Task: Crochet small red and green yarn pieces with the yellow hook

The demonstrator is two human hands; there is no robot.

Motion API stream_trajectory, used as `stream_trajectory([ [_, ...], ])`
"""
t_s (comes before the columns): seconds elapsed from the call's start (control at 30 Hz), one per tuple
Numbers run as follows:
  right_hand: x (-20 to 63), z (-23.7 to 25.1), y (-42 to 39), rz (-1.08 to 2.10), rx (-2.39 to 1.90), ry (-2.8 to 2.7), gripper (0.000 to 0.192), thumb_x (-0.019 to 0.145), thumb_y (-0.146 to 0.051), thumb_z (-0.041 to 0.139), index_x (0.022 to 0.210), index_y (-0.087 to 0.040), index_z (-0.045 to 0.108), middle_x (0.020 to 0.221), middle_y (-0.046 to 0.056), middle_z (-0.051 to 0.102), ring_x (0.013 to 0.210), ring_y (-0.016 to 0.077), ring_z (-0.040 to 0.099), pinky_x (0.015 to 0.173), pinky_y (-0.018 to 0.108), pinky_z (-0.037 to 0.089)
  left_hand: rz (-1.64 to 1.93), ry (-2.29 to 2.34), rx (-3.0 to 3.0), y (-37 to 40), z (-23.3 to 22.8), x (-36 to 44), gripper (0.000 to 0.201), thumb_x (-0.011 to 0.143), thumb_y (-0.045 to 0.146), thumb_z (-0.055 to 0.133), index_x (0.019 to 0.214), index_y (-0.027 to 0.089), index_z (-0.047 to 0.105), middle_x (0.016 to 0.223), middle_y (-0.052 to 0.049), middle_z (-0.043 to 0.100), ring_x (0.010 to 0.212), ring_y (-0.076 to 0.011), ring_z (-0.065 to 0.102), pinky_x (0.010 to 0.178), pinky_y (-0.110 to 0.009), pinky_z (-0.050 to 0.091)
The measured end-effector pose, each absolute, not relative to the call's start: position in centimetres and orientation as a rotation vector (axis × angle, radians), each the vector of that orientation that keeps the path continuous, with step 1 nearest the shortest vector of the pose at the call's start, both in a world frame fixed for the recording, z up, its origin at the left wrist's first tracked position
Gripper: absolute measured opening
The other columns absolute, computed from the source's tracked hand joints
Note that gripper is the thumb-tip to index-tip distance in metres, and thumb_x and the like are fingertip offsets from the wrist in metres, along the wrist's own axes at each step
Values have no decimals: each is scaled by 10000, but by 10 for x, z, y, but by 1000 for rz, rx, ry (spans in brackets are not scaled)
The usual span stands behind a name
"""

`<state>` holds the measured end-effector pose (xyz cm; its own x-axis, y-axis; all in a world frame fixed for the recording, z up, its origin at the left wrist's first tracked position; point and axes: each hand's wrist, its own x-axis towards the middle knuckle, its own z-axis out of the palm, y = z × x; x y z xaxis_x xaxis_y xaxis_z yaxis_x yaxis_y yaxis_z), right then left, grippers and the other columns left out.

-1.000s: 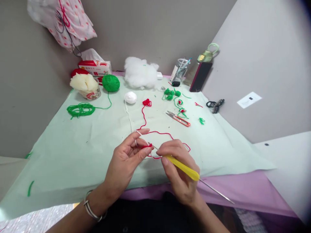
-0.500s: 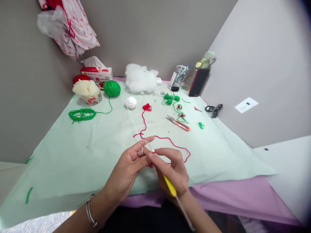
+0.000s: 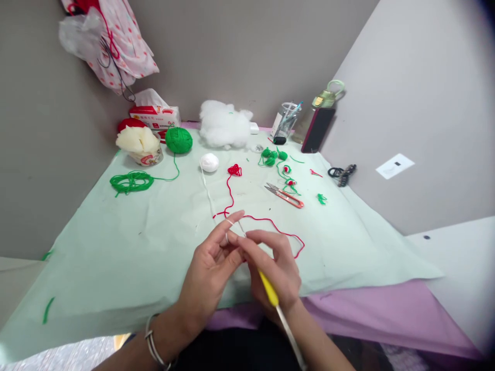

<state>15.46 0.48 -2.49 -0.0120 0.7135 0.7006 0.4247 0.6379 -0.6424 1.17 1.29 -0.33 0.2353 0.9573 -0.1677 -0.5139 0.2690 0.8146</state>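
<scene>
In my right hand [image 3: 276,265] is a crochet hook [image 3: 269,289] with a yellow grip, its metal tail pointing down toward my forearm. My left hand [image 3: 211,265] pinches a small red crochet piece, mostly hidden behind the fingers, right at the hook's tip. White yarn [image 3: 209,196] runs from a white yarn ball [image 3: 209,163] on the table and loops over my raised left index finger. Beyond my hands, a red yarn strand [image 3: 273,222] curves across the cloth to a small red tangle [image 3: 234,170].
Thread snips [image 3: 284,196] lie right of centre, near small green and red crochet pieces [image 3: 286,169]. A green yarn ball [image 3: 178,140], white stuffing [image 3: 225,124], a tissue box [image 3: 154,116] and a glass jar [image 3: 286,121] line the back. At right stand a phone [image 3: 317,130] and a bottle [image 3: 323,98].
My left index finger has lifted slightly and the white yarn between ball and finger hangs slacker. The hook's tip has shifted a little, and less of the red piece shows between my hands.
</scene>
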Motion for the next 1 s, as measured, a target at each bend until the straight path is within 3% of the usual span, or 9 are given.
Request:
stream_trajectory([
  [0.1, 156, -29, 3, 229, -933, -1615, 440, 986, -80, 619, 1325, -334, 739, 1133, 96, 733, 994, 236, 693, 765, 376, 588, 1030, 689, 539, 15, -3, 12, 472, 870, 254, 865, 1330, 281, 764, 822, 27, 653, 827, -107, 619, 842, -208, 495],
  [0.27, 170, -10, 10, 794, -802, -1229, 244, 1034, -193, 571, 1008, -249, 808, 855, 58, 696, 796, 200, 640, 696, 347, 540, 987, 614, 499, 22, 3, 1, 296, 850, 187, 857, 1143, 220, 850, 782, 12, 637, 758, -91, 600, 759, -184, 466],
  [0.43, 166, -7, 17, 1201, -679, -1039, 176, 998, -299, 665, 915, -229, 803, 841, 41, 668, 658, 150, 599, 614, 311, 530, 958, 620, 562, 21, 2, 0, 333, 845, 224, 860, 1177, 244, 843, 773, 1, 661, 797, -124, 608, 823, -226, 464],
  [0.53, 160, -13, 17, 1182, -726, -1043, 147, 985, -334, 702, 935, -240, 803, 865, 38, 688, 690, 157, 621, 656, 325, 552, 954, 631, 546, 21, -1, 1, 399, 840, 222, 859, 1235, 269, 821, 783, 7, 646, 823, -135, 615, 865, -247, 462],
  [0.7, 162, -16, 15, 1021, -741, -1141, 144, 1003, -316, 683, 989, -257, 814, 866, 37, 703, 739, 167, 639, 685, 327, 546, 965, 619, 523, 21, 1, -1, 417, 850, 187, 813, 1264, 232, 806, 772, 15, 587, 750, -120, 555, 798, -241, 448],
  [0.83, 166, -15, 15, 994, -756, -1157, 157, 1004, -308, 675, 975, -248, 817, 860, 47, 701, 741, 174, 640, 671, 335, 549, 976, 612, 513, 24, 3, -4, 422, 815, 177, 790, 1236, 184, 817, 722, 11, 562, 696, -130, 490, 698, -245, 416],
  [1.0, 169, -12, 15, 1101, -743, -1057, 152, 980, -308, 700, 910, -232, 811, 805, 37, 680, 679, 163, 624, 617, 313, 548, 939, 605, 516, 26, 0, -9, 346, 798, 166, 765, 1132, 175, 854, 674, -5, 598, 668, -138, 494, 704, -268, 427],
])
